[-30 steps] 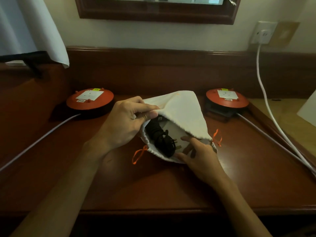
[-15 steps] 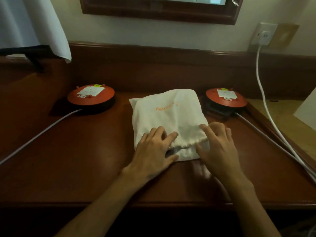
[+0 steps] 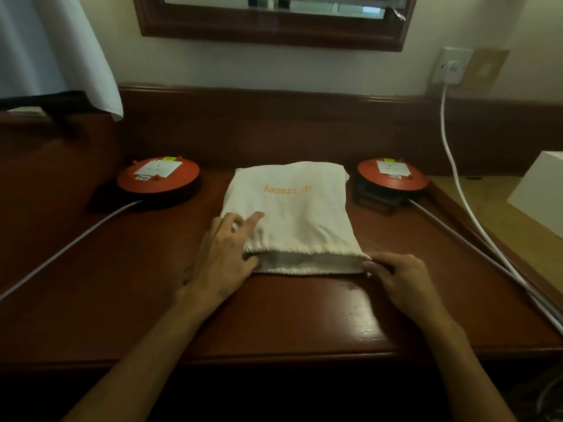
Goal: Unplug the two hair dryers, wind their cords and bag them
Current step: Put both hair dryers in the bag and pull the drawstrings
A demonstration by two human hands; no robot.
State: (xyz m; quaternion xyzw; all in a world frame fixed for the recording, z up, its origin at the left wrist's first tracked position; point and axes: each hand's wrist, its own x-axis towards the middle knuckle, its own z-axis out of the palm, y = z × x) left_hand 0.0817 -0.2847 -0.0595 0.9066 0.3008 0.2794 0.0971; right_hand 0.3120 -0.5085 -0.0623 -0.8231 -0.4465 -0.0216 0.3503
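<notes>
On the dark wooden desk (image 3: 274, 324), the left hand (image 3: 224, 257) lies with relaxed fingers on a white cloth bag (image 3: 292, 217), thumb at its near hem. The right hand (image 3: 396, 275) curls round the bag's near right corner. Red cord reels (image 3: 158, 178) (image 3: 393, 175) flank the bag, grey cables trailing.

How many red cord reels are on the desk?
2. One red cord reel sits left of the white drawstring bag, the other reel to its right, both near the desk's back edge. None looks hidden.
</notes>
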